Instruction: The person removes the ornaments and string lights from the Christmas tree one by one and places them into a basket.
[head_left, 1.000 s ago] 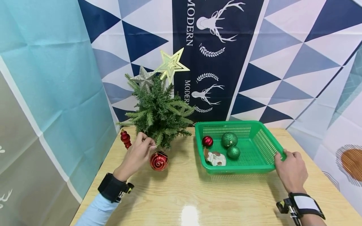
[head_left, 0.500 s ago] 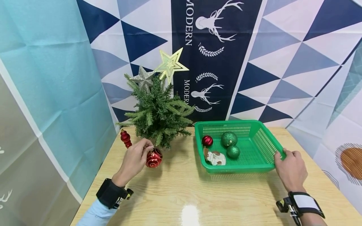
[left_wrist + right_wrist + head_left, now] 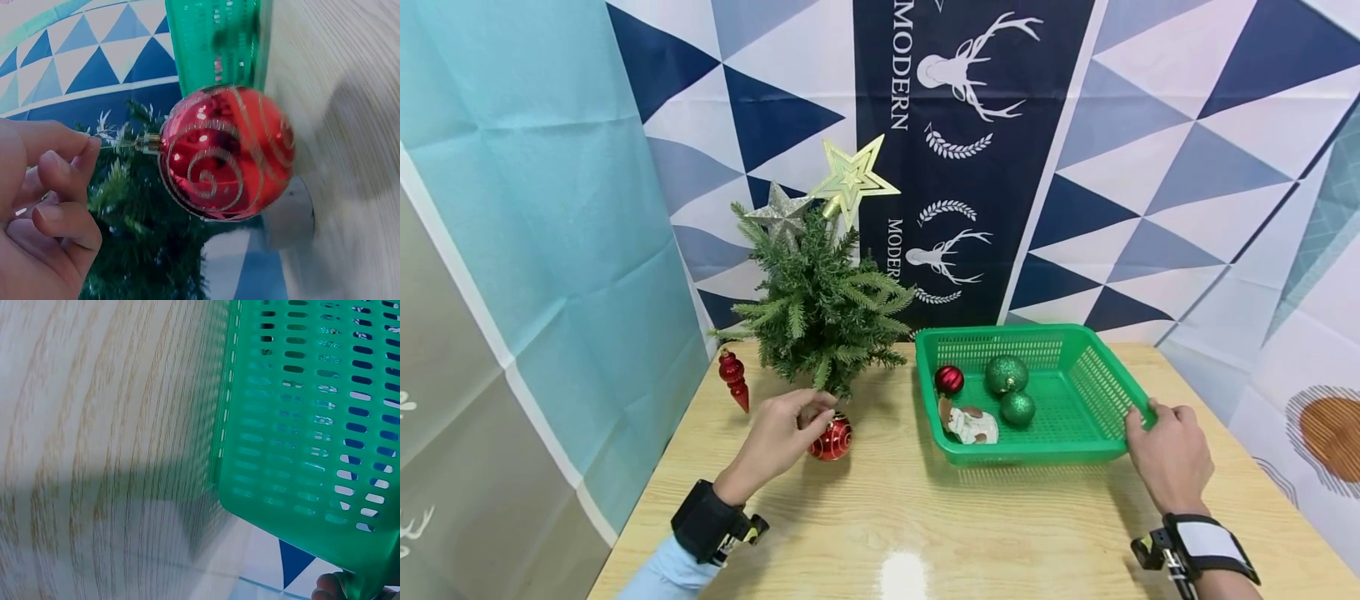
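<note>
My left hand (image 3: 784,433) pinches the thin hanging loop of a red Christmas ball (image 3: 228,153) between thumb and fingertips. Gold swirls cover the ball, and its gold cap points toward the fingers in the left wrist view. Just behind that hand stands a small artificial Christmas tree (image 3: 823,300), the ball being in front of its base. On the right, my right hand (image 3: 1172,458) grips the near right corner of a green plastic basket (image 3: 1030,454). In the right wrist view only a few of its fingertips (image 3: 328,587) show at the rim.
A silver star (image 3: 780,210) and a gold star (image 3: 853,179) top the tree. A red finial-shaped ornament (image 3: 733,379) hangs at its left. Inside the basket lie a dark red ball (image 3: 949,380), two green glitter balls (image 3: 1006,375) and a white-and-brown figure (image 3: 973,425).
The left hand and the red ball shifted slightly left, then came back right and a little lower in view. My right hand keeps its grip on the basket, which stays put.
</note>
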